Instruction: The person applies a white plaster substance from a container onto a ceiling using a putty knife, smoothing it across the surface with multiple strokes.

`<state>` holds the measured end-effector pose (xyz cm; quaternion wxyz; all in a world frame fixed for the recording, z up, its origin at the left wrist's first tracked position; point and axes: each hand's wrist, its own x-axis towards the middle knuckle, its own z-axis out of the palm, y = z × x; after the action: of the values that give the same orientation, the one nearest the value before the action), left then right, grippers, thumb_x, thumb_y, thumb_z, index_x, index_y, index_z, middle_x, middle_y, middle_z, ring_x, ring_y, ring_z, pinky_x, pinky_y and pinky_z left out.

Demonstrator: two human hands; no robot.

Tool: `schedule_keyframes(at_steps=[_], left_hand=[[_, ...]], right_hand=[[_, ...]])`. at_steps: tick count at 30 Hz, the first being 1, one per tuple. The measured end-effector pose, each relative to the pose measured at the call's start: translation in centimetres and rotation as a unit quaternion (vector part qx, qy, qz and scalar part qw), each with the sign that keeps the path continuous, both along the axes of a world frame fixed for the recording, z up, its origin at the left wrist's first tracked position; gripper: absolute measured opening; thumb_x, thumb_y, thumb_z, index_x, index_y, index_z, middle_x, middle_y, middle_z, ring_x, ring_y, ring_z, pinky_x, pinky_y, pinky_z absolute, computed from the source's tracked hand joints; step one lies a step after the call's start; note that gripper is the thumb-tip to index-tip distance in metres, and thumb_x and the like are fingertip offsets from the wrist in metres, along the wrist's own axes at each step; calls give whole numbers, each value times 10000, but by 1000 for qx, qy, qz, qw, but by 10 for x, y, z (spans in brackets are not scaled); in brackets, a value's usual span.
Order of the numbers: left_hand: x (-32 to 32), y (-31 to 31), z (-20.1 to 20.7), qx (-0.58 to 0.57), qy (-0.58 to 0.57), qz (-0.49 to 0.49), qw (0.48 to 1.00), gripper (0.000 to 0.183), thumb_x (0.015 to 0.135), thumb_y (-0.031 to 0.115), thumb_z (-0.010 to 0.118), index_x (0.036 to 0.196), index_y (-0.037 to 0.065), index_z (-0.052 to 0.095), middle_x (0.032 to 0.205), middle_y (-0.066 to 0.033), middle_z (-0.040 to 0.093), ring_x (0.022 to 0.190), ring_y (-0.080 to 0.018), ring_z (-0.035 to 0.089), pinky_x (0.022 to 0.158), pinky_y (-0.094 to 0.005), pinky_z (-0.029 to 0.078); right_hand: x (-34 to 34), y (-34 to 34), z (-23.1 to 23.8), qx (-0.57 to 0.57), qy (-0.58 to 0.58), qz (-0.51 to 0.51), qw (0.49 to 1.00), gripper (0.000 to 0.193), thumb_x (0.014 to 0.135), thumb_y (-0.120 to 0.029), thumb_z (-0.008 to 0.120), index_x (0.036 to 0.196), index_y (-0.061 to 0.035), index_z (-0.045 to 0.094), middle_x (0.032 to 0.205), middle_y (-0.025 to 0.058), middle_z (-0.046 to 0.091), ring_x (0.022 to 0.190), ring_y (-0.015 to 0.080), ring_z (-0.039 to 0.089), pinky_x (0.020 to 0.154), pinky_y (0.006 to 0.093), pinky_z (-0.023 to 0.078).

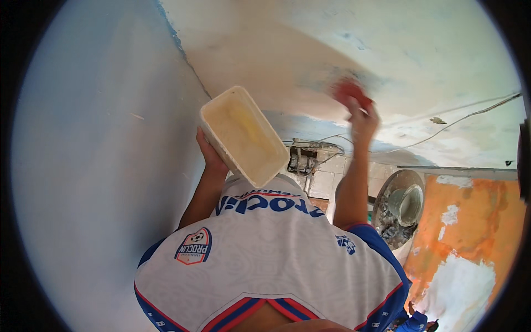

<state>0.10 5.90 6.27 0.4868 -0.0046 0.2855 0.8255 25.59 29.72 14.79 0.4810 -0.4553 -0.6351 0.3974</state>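
My left hand (211, 153) grips the side of a rectangular off-white plastic tub (213, 123), holding it tilted in front of my chest. Pale, murky contents with a yellowish patch lie inside the tub. Higher up and to the right, my right hand (363, 119) is closed around a red hand-sized object (349, 90), smeared by motion, so its kind cannot be made out. That object is at the patchy white and bluish wall (310, 61), close to a grey-blue smudge; whether it touches is unclear.
A smooth pale-blue wall (99, 138) rises close on my left. Thin cables (459, 123) cross the right side. Below stand a dirty round tray (381, 213) and a whitish bucket (410, 205). An orange wall (475, 216) has white patches; another person (415, 322) is at lower right.
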Motion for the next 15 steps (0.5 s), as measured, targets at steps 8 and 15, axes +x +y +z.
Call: schedule_keyframes(at_steps=[8,15], left_hand=[[2,-9,-24,16,-51,-44,998,781,1007,672,255,1528,120,440,1481,-118,533,1337,-301,543,1094,-465,478],[1,-20,-22,14,-21,-25,999,781,1010,667,254,1539,120,429,1503,-118,519,1350,-302,534,1101,-467,474]], right_hand=[[-66,-21,-15,102,-65,54,991,162,937,-149,761,1022,-12,744,752,29,710,503,72,547,455,243,414],[8,-40,-7,-60,-29,42,997,232,946,-175,759,1081,12,733,791,62,724,541,68,581,482,204,440]])
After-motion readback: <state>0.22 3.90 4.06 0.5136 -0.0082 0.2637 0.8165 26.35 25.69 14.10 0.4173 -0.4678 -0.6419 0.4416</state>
